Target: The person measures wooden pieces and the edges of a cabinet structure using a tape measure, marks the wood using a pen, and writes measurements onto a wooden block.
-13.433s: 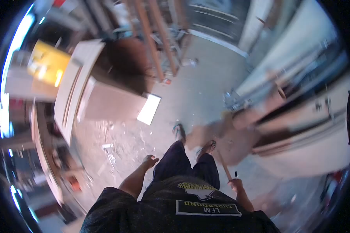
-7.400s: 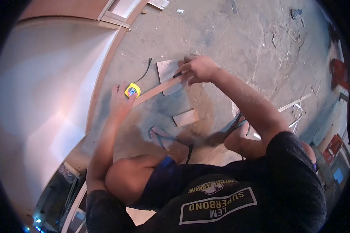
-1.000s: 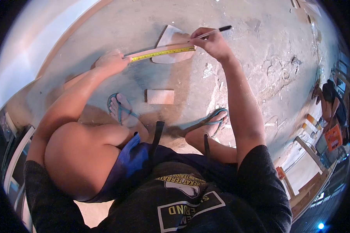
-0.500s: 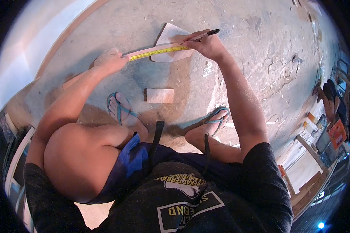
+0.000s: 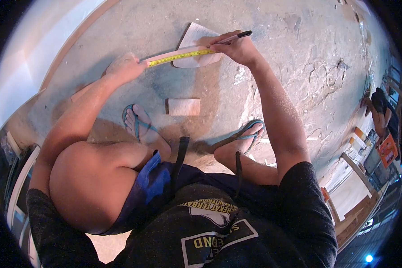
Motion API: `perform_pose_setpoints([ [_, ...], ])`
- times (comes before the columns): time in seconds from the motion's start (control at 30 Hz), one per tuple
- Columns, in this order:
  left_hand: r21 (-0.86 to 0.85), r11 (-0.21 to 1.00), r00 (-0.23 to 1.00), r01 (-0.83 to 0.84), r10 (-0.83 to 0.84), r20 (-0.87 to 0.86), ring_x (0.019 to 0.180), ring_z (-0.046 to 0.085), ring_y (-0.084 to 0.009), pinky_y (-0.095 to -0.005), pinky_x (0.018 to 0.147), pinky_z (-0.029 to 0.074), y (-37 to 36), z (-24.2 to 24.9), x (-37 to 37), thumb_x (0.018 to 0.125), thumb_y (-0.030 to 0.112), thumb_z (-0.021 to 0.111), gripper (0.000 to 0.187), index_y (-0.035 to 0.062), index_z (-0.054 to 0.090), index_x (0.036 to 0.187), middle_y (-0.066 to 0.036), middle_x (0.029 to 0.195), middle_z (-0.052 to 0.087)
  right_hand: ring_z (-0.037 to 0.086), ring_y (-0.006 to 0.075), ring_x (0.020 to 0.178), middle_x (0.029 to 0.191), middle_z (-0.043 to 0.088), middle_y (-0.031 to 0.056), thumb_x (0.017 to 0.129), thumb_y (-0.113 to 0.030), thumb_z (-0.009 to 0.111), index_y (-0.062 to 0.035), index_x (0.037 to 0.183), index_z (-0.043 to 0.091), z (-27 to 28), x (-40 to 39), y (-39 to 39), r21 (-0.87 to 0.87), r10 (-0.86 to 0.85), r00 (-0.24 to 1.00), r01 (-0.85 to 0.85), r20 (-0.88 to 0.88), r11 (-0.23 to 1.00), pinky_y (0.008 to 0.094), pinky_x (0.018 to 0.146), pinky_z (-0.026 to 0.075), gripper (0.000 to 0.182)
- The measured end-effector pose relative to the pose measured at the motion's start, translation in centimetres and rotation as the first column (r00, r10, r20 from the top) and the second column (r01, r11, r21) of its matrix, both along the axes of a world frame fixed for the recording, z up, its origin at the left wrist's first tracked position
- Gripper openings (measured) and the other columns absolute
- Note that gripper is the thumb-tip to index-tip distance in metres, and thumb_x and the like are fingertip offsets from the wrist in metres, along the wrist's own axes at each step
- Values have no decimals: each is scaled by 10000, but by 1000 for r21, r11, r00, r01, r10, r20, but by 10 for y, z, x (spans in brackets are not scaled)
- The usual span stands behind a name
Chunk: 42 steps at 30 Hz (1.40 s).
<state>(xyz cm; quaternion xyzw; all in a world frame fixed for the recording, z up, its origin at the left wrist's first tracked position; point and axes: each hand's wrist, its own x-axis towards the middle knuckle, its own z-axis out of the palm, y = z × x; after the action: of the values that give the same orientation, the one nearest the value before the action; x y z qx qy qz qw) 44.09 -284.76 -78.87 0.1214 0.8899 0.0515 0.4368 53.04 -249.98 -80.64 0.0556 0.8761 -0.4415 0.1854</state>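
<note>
My left hand (image 5: 126, 68) is closed around a thin wooden strip (image 5: 165, 54) and the near end of a yellow tape measure (image 5: 178, 56). The tape's blade lies stretched along the strip. At the strip's far end, my right hand (image 5: 240, 50) has a pen (image 5: 237, 36) with a black end gripped in its fingers. Its fingertips also touch the end of the strip and tape; just how they pinch there is hidden. Beneath the strip, a pale flat board piece (image 5: 197, 35) lies on the floor. A small rectangular wood block (image 5: 184, 107) rests nearer my feet.
Rough concrete floor (image 5: 272, 27) with scraps and shavings surrounds me. My sandalled feet (image 5: 140, 123) flank the block. To the right are another person (image 5: 379, 109), an orange packet (image 5: 388, 149) and a wooden frame (image 5: 357, 172). A pale panel (image 5: 44, 40) stands at upper left.
Both hands, the strip and the tape appear slightly higher in view, as does the floor. The pen in my right hand has tilted a little; the grips look the same.
</note>
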Motion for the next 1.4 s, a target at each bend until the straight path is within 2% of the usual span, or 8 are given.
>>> perform_pose_setpoints([
  [0.27,-3,1000,1000,-17,17,14,1139,699,-367,-441,967,539,0,0,0,937,466,671,581,-33,714,1231,-251,1182,726,720,168,810,910,791,94,843,-240,839,-96,997,826,-8,2,2,-28,-31,1000,31,2,999,317,791,579,212],
  [0.57,50,998,997,24,-20,-76,974,741,-378,-475,863,557,-4,-7,3,931,468,667,541,-46,752,1079,-261,1008,747,730,172,835,924,792,94,856,-220,828,-83,999,820,-9,4,2,-34,-46,998,45,-42,998,325,807,585,198],
  [0.8,43,999,999,5,-3,-45,954,739,-377,-465,867,558,-2,-1,4,937,463,654,529,-37,754,1080,-256,999,746,735,181,847,944,794,93,870,-253,823,-91,1027,819,-21,5,3,-111,-116,993,112,-28,988,331,820,589,226],
  [0.87,12,1000,999,25,-25,27,955,742,-370,-462,867,558,1,-2,-1,940,467,650,527,-30,757,1079,-247,995,751,736,187,850,954,795,95,870,-265,825,-99,1029,821,-19,6,4,-84,-102,994,99,-29,992,338,821,589,230],
  [1.0,43,999,996,14,-10,-88,949,739,-362,-451,855,556,-4,-6,5,928,482,670,544,-40,754,1055,-244,976,748,739,198,854,968,795,104,872,-267,821,-99,1025,822,-11,5,1,71,-46,999,46,-14,996,352,819,592,228],
  [1.07,52,998,994,-23,29,-101,947,729,-362,-438,836,548,-4,-8,5,891,501,726,593,-74,735,1039,-259,965,736,743,203,859,968,794,107,871,-274,819,-100,1023,823,-9,5,0,26,-69,997,70,-20,997,353,816,592,231],
  [1.17,23,1000,1000,11,-11,-28,927,748,-357,-463,846,563,-2,-6,3,952,478,636,524,-20,767,1048,-239,968,751,737,168,863,962,793,119,886,-263,825,-69,1040,819,-15,6,-1,5,-64,995,65,-72,998,323,801,595,248],
  [1.4,-7,997,997,83,-83,7,977,732,-387,-487,868,559,1,0,-3,947,512,635,563,-20,753,1089,-235,1026,749,728,146,884,999,794,106,906,-226,810,-67,1066,808,-9,7,-2,17,-74,997,74,-39,997,315,813,595,226],
])
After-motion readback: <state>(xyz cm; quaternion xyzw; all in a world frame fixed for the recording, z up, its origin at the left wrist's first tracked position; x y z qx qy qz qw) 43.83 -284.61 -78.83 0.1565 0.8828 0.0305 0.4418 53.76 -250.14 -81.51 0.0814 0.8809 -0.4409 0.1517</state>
